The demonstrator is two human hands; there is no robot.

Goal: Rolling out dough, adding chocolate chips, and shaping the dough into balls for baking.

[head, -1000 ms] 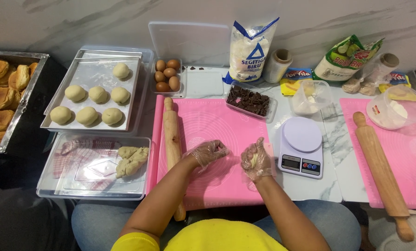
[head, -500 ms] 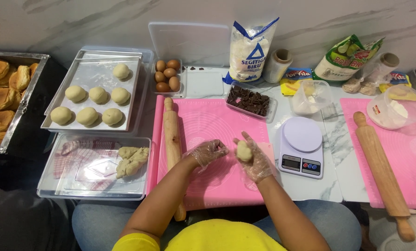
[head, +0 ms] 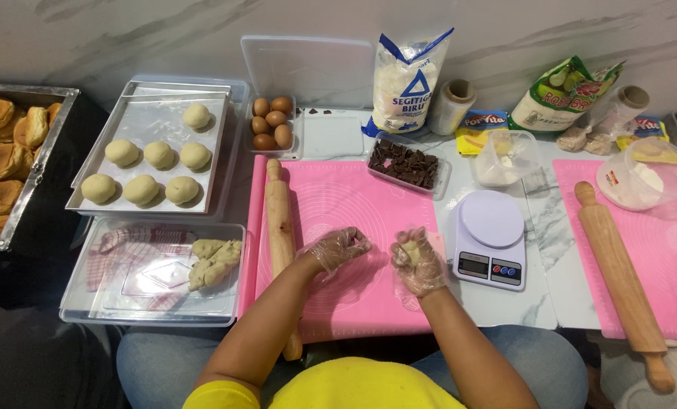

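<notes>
- The right hand (head: pixel 418 261), in a clear glove, now curls shut around the dough ball (head: pixel 410 254), which stood exposed half a second ago
- The left hand (head: pixel 338 248) has drawn apart, loosely curled and empty, over the pink mat (head: pixel 338 197)
- Shaping looks nearly finished

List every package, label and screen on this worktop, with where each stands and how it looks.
Flour bag: back centre against the wall, upright, white with blue trim and a blue triangle.
Green bag: back right, leaning, green with red and yellow print.
Small yellow packet: lying flat between the two bags, blue label.
Kitchen scale: right of the pink mat, white, small dark screen, coloured buttons.
</notes>
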